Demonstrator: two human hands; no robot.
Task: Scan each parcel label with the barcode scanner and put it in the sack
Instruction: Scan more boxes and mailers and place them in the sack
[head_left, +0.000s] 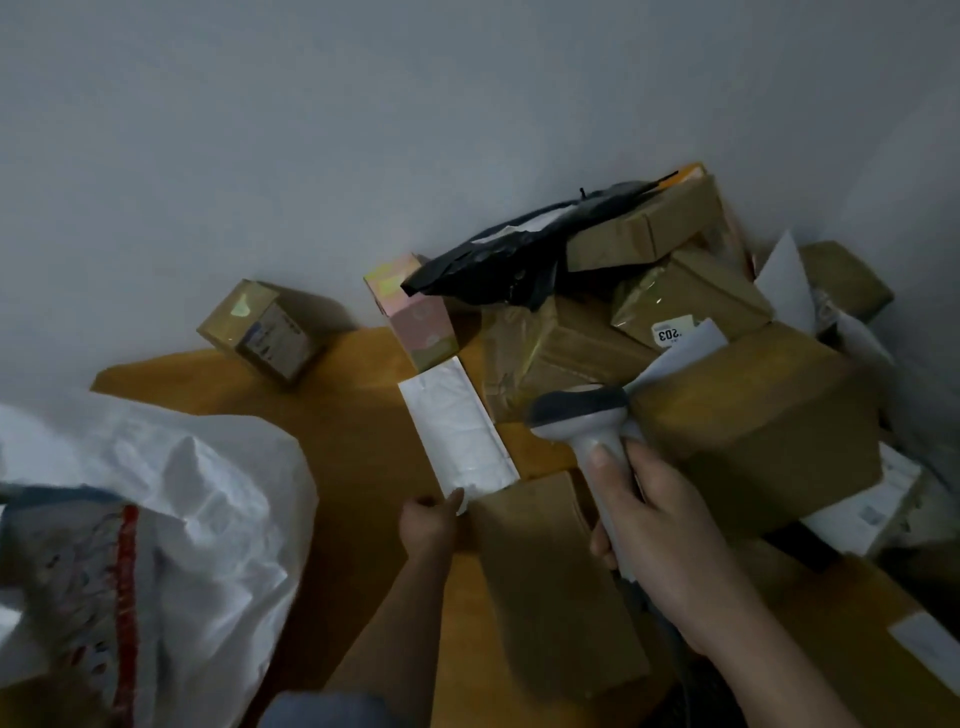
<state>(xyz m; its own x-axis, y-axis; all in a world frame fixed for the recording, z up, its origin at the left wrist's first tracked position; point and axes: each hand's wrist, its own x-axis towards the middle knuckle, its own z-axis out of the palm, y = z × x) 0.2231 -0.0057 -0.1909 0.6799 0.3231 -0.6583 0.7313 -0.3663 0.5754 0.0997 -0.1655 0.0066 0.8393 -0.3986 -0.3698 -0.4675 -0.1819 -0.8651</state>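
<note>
Right hand grips barcode scanner (handle); left hand pinches white-labelled parcel.

One barcode scanner; one white sack; one long white parcel; one black poly bag; one pink carton; at least seven brown cardboard boxes, heaped; two hands.

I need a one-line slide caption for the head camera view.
Right hand grips barcode scanner while left hand holds a white-labelled parcel beside the white sack.
</note>
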